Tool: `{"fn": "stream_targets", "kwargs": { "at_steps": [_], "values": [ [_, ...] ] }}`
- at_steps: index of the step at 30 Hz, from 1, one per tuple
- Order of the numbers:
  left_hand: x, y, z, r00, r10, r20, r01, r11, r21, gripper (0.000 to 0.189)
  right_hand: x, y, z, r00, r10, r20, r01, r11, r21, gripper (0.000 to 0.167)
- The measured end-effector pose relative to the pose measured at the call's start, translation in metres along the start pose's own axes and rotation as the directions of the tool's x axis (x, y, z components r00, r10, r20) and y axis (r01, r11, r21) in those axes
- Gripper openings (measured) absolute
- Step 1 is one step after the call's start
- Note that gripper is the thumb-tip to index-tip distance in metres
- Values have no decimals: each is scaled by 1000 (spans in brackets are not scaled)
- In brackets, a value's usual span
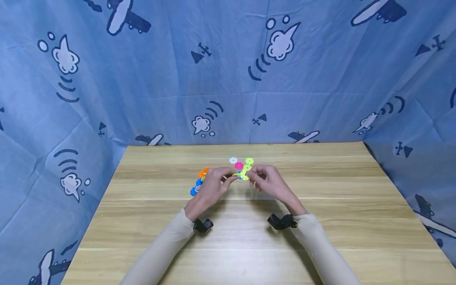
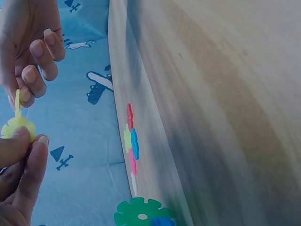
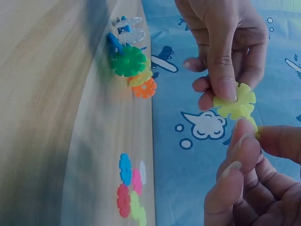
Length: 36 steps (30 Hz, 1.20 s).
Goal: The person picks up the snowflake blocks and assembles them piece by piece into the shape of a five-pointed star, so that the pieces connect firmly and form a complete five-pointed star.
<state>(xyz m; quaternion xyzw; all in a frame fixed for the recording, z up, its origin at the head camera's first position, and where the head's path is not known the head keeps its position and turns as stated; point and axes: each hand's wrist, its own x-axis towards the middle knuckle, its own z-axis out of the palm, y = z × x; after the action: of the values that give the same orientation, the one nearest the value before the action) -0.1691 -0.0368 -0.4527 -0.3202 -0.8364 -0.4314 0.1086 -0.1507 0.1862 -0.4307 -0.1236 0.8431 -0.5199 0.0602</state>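
My left hand pinches a yellow notched plastic disc between thumb and fingers. Facing it, my right hand pinches a second yellow notched disc. The two discs meet edge to edge at an angle, above the table. Under and just beyond them lie loose discs: a white disc, a pink disc, a yellow-green disc, a blue disc and a red disc. From the head view, the hands and held discs hide part of this group.
Beside my left hand is a pile with an orange disc, a green disc, several blue discs and clear ones. The wooden table ends at a blue printed curtain behind and at the sides.
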Motion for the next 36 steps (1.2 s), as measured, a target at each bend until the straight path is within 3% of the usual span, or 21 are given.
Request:
{"fn": "stream_targets", "kwargs": {
  "at_steps": [6,17,23,28,36],
  "values": [
    [-3,3,0,994,86,-63,-84,996,33,5,-5,-2,3,999,-32,20,32,999,12,25],
    [-1,6,-2,983,176,-50,-169,979,118,4,-7,-3,8,998,-55,9,55,998,28,26],
    [-2,6,-1,991,128,-39,-124,988,87,5,-5,-2,8,999,-42,8,41,999,23,27],
    [-3,5,-1,997,66,-36,-64,996,68,6,3,1,2,999,-26,-41,26,1000,-12,33],
    [-9,-5,-3,1000,-22,-22,22,999,33,9,26,25,-18,985,22,-174,-57,978,-201,25]
  ]
}}
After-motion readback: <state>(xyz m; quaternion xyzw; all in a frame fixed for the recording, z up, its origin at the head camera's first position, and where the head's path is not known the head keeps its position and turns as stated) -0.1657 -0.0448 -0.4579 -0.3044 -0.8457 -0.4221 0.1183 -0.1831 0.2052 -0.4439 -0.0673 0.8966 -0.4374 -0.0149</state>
